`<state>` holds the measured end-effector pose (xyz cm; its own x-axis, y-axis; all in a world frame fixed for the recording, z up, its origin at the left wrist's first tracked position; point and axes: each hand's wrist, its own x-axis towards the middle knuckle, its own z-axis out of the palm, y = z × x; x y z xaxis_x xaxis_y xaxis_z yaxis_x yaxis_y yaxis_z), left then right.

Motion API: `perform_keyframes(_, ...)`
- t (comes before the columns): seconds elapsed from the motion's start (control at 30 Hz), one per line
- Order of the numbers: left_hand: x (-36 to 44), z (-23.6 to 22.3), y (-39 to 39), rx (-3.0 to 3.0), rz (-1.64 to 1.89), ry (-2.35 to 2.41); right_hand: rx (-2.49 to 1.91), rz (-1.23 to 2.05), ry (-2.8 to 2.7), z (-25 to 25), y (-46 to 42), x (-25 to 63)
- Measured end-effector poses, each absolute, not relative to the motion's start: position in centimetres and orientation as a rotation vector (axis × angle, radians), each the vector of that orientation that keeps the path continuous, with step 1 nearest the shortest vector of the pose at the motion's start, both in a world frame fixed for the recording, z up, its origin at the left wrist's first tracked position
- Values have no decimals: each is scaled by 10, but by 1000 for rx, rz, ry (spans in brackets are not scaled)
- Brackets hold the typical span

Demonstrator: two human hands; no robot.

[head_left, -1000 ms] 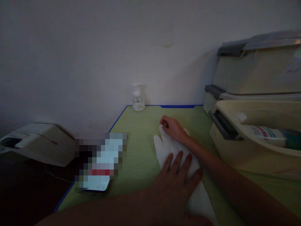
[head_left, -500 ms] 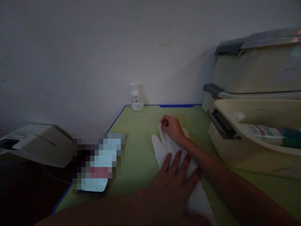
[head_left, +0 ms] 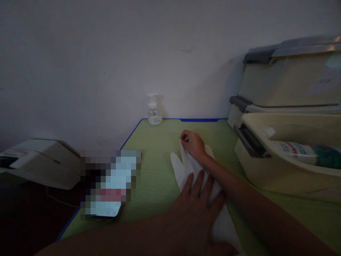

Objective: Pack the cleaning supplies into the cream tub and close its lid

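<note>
A white glove (head_left: 178, 171) lies spread on the green tabletop, its fingers pointing toward the wall. My left hand (head_left: 195, 209) rests flat on the glove's palm with fingers spread, hiding much of its middle. Farther up, my right hand (head_left: 194, 144) is closed in a pinch at the tip of one glove finger. Part of the glove's finger area is covered by that hand and wrist. The cuff end runs down beneath my left hand to the bottom edge of the view.
On the left of the table (head_left: 153, 177) lies a phone with a lit, blurred screen (head_left: 114, 181). A clear pump bottle (head_left: 155, 115) stands by the wall. To the right are an open cream bin (head_left: 279, 177) holding a tube (head_left: 303, 153), and stacked lidded boxes (head_left: 287, 81). A white appliance (head_left: 48, 163) sits beyond the left edge.
</note>
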<state>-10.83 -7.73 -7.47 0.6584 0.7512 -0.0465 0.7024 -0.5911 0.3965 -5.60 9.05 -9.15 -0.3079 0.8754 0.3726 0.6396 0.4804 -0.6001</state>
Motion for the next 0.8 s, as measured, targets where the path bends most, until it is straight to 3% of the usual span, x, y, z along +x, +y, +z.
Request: perform_keyframes(0.8, -110, -72, -77, 2441, 163, 1129, -1153, 638, -1997, -99, 107, -52)
